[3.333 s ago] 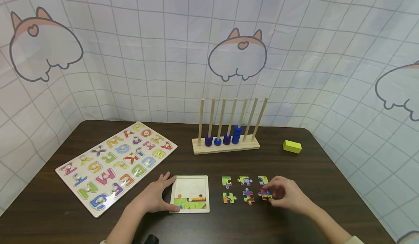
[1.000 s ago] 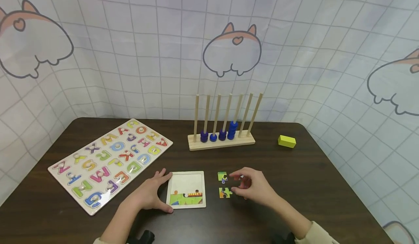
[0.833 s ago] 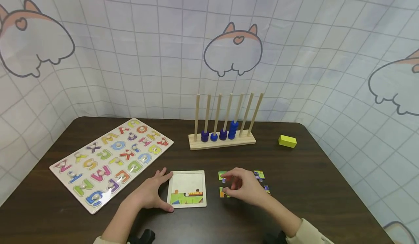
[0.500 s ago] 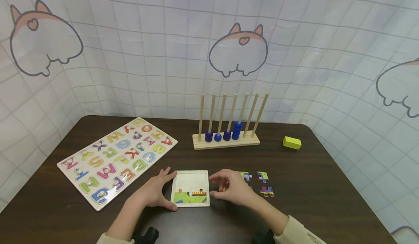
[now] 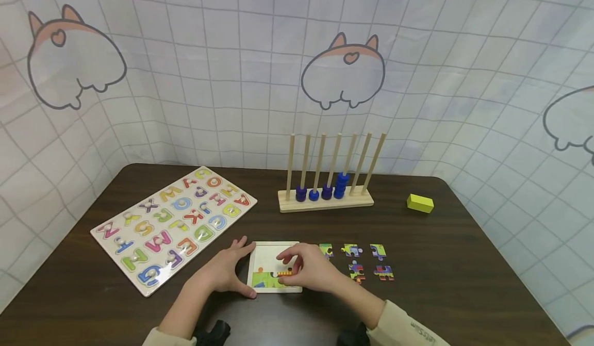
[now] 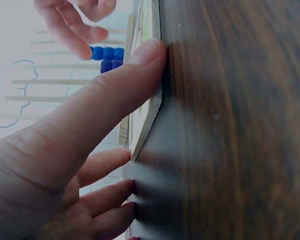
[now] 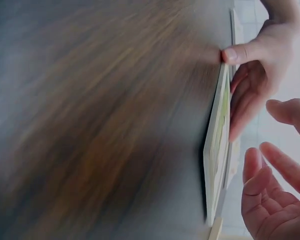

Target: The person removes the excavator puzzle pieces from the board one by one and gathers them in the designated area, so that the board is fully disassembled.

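A small square wooden puzzle tray (image 5: 276, 290) lies at the table's front middle, with green landscape pieces (image 5: 266, 280) along its lower part. My left hand (image 5: 224, 270) braces the tray's left side, straight thumb at the near corner and fingertips at the far one. Over its right half hovers my right hand (image 5: 313, 269), thumb and index finger apart, nothing showing between them in the right wrist view. To the right lie loose jigsaw pieces: a green one (image 5: 326, 249), a blue-yellow one (image 5: 351, 250), a corner one (image 5: 378, 251) and striped ones (image 5: 383, 272).
An alphabet peg board (image 5: 172, 227) lies at the left. Behind the tray stands a wooden abacus rack (image 5: 325, 203) with upright rods and blue beads (image 5: 341, 186). A yellow block (image 5: 419, 203) sits at the back right. Patterned cloth walls (image 5: 223, 78) surround the table (image 5: 441, 263).
My right hand has moved left from the loose pieces to above the tray, uncovering several pieces behind it. My left hand stays at the tray's left side. The head view has shifted slightly.
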Demonstrator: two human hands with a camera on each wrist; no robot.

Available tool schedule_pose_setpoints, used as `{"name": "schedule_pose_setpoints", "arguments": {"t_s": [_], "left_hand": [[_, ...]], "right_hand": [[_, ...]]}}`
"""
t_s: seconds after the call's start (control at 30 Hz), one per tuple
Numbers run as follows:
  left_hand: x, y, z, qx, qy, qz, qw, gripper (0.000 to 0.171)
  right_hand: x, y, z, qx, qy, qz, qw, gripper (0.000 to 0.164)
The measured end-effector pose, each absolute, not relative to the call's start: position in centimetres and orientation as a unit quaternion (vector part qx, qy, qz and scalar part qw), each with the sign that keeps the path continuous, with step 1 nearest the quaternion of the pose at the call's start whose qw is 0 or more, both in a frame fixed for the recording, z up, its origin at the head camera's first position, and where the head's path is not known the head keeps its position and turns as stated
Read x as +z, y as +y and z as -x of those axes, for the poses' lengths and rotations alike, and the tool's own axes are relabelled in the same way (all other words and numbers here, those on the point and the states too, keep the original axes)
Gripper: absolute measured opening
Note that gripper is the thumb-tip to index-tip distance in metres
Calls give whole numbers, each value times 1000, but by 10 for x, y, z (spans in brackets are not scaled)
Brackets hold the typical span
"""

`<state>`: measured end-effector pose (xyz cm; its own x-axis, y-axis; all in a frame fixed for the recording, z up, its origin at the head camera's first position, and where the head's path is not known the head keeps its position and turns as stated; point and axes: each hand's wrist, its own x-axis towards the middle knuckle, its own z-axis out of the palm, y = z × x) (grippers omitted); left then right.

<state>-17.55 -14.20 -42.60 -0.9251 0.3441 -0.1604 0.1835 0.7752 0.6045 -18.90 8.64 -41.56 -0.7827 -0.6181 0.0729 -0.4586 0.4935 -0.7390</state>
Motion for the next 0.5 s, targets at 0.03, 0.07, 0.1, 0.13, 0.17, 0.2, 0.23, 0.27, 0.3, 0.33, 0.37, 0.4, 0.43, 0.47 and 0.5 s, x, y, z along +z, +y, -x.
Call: {"name": "schedule_pose_setpoints", "arguments": {"t_s": [0.03, 0.07, 0.1, 0.13, 0.17, 0.2, 0.23, 0.27, 0.3, 0.33, 0.37, 0.4, 0.43, 0.47, 0.5], "left_hand": [[-426, -142, 175, 305, 933, -142, 130, 104], [-427, -142, 175, 304, 933, -142, 129, 104], [-427, -142, 175, 304, 933, -143, 127, 104], [-428, -142, 175, 305, 933, -144, 125, 104], [-428, -142, 175, 305, 933, -145, 125, 104], [-428, -143, 175, 305, 933, -146, 124, 104], [-428, -143, 175, 306, 933, -147, 124, 104], [-428, -143, 175, 307, 932, -147, 124, 104], [-428, -143, 175, 308, 931, -148, 125, 104], [-429, -143, 175, 309, 931, -149, 124, 104], [-429, -143, 176, 310, 931, -150, 123, 104], [-429, -143, 176, 310, 931, -151, 121, 104], [-429, -143, 176, 310, 931, -153, 119, 104], [-429, -143, 176, 310, 931, -155, 117, 104], [-429, -144, 176, 310, 931, -157, 115, 104]], "right_hand": [[-416, 84, 189, -392, 858, 313, 106, 36], [-416, 81, 190, -392, 858, 314, 110, 36], [-416, 78, 190, -389, 859, 314, 113, 37], [-417, 75, 190, -388, 859, 313, 118, 37], [-417, 73, 190, -386, 860, 312, 122, 37], [-418, 71, 190, -383, 861, 311, 125, 37], [-418, 68, 190, -380, 862, 311, 127, 37], [-420, 66, 191, -378, 863, 310, 129, 37], [-421, 64, 191, -375, 864, 309, 131, 36], [-422, 62, 191, -374, 864, 309, 132, 36], [-423, 60, 192, -371, 865, 310, 132, 36], [-424, 59, 193, -368, 866, 312, 131, 36], [-425, 57, 193, -366, 867, 312, 131, 37], [-426, 55, 194, -362, 869, 312, 129, 37], [-427, 54, 194, -357, 871, 313, 126, 37]]}}
